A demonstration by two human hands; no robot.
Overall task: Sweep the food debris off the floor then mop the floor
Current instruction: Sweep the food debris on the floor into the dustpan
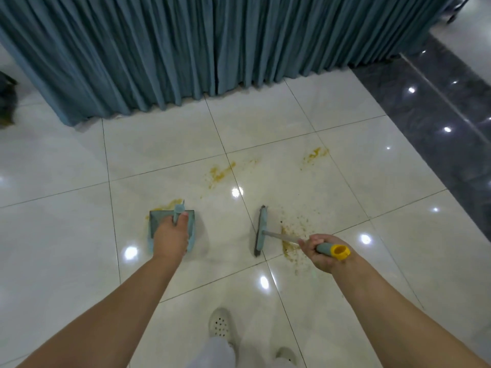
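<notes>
My left hand (171, 236) grips the handle of a teal dustpan (156, 224) resting on the white tile floor (79, 235). My right hand (322, 252) holds the teal and yellow handle of a broom (261, 229), whose flat head stands on the floor to the right of the dustpan. Yellow-brown food debris (295, 232) lies just right of the broom head, partly under my right hand. More smears of debris sit farther off, one patch (220, 172) at the centre and one (314, 154) to the right. A small smear (170, 204) shows at the dustpan's far edge.
A pleated blue-grey table skirt (199, 49) hangs to the floor across the back. A dark polished floor strip (438, 107) runs along the right. My feet in pale perforated shoes (220, 324) stand below. A dark object (6, 99) sits at the left edge.
</notes>
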